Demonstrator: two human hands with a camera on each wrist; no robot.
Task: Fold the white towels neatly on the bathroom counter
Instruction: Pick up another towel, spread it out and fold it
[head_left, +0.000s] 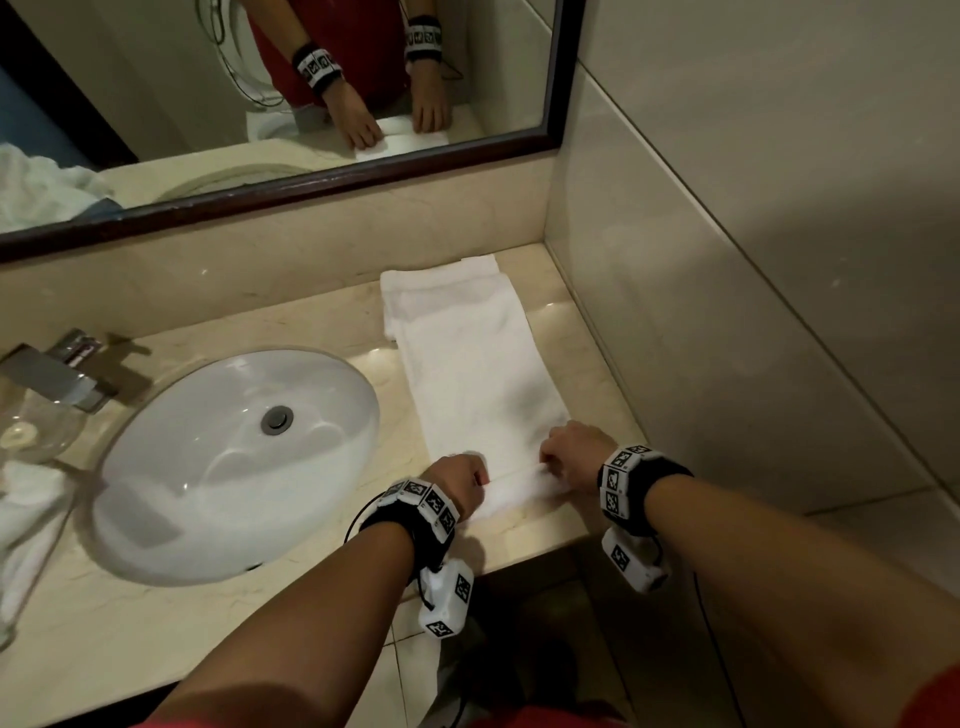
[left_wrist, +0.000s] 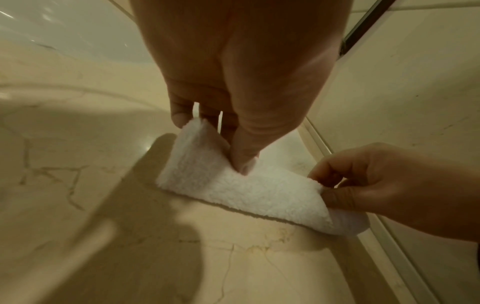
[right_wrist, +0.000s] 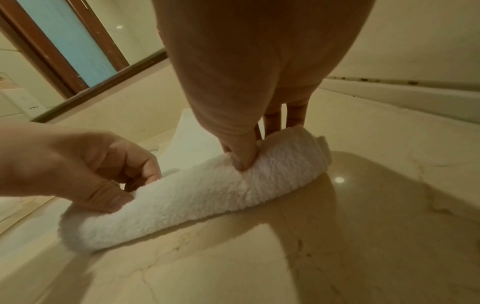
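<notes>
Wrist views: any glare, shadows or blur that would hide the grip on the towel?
Left wrist: hand shadow darkens the counter, towel stays sharp. Right wrist: a small glare spot on the marble beside the roll, both hands' fingers clearly pinching. Head: dim, wide-angle bending, left hand and right hand slightly soft.

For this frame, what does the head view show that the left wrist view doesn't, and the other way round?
Only the head view shows the towel's full flat length, the sink, the faucet, the mirror and crumpled towels at far left. Only the left wrist view shows the left thumb and fingers pinching the towel's rolled near end. Both show the left hand and right hand gripping that end on the counter.
</notes>
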